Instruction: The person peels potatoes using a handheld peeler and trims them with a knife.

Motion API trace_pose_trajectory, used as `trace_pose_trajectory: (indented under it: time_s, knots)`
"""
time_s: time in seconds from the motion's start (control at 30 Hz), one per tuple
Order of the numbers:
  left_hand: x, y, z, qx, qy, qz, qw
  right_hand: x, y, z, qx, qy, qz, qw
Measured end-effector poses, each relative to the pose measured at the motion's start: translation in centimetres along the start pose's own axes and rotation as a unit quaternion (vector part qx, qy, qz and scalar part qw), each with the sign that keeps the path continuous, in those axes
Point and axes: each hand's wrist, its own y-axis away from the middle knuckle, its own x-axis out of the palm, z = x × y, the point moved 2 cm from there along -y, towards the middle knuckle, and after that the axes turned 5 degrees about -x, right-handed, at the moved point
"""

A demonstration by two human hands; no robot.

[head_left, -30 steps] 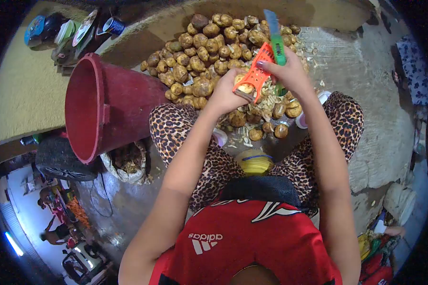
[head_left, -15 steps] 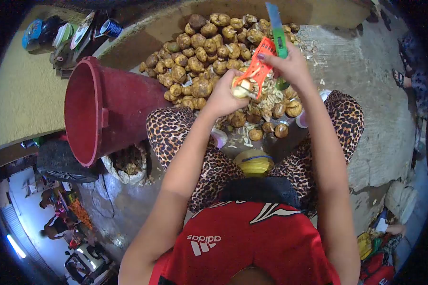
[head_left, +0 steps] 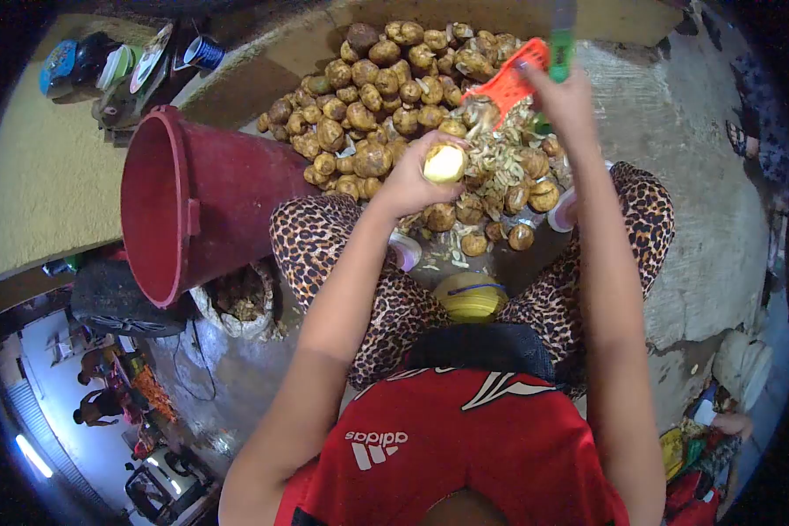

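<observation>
My left hand (head_left: 409, 178) is wrapped round a peeled potato (head_left: 445, 164), whose pale flesh faces up. In my right hand (head_left: 567, 110) are an orange peeler (head_left: 522, 70) and a green-handled knife (head_left: 560, 54), its blade pointing away from me and blurred. The peeler's head hangs over the loose peelings (head_left: 497, 162), up and to the right of the potato, apart from it. Beyond my left hand lies a large heap of brown-skinned potatoes (head_left: 373, 114).
A big red bucket (head_left: 228, 197) lies tipped on its side at the left, with a white sack (head_left: 237, 307) of scraps below it. A yellow container (head_left: 471, 300) sits between my legs. People (head_left: 105, 403) are visible at the lower left.
My right hand has moved up and to the right, taking the peeler and knife off the potato. My left hand has stayed nearly in place, and the potato's pale side now shows more fully.
</observation>
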Motion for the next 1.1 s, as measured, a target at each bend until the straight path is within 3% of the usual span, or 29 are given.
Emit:
trace_pose_trajectory:
  time_s: [0.07,0.13,0.23,0.37,0.57,0.67,0.77,0.97,1.1]
  knots:
    - [0.2,0.2,-0.2,-0.010,-0.007,0.008,1.000,-1.2,-0.8,-0.3,0.000,-0.084,-0.019,0.996]
    - [0.2,0.0,-0.1,-0.044,0.011,-0.007,0.999,-0.1,0.8,1.2,0.009,-0.050,0.014,0.999]
    - [0.1,-0.6,0.4,0.009,0.104,-0.001,0.995,0.3,1.3,1.2,0.020,-0.024,0.050,0.998]
    - [0.3,-0.3,-0.5,-0.048,0.190,0.004,0.981,-0.1,1.0,0.6,0.054,0.017,0.071,0.996]
    - [-0.9,-0.8,0.1,-0.077,-0.088,-0.058,0.991,0.0,1.1,0.1,0.066,0.060,0.094,0.992]
    - [-0.8,-0.4,-0.9,-0.027,-0.100,-0.056,0.993,-0.1,1.1,0.3,0.043,0.098,0.085,0.991]
    - [-0.9,-0.7,0.7,0.007,0.107,-0.023,0.994,-0.5,0.9,0.0,0.038,0.105,0.081,0.990]
    - [-0.9,-0.7,0.7,-0.097,0.230,-0.012,0.968,-0.8,1.0,0.7,0.049,0.093,0.075,0.992]
    - [0.0,-1.1,1.2,-0.097,0.262,-0.021,0.960,-0.7,0.8,0.3,0.037,0.093,0.069,0.993]
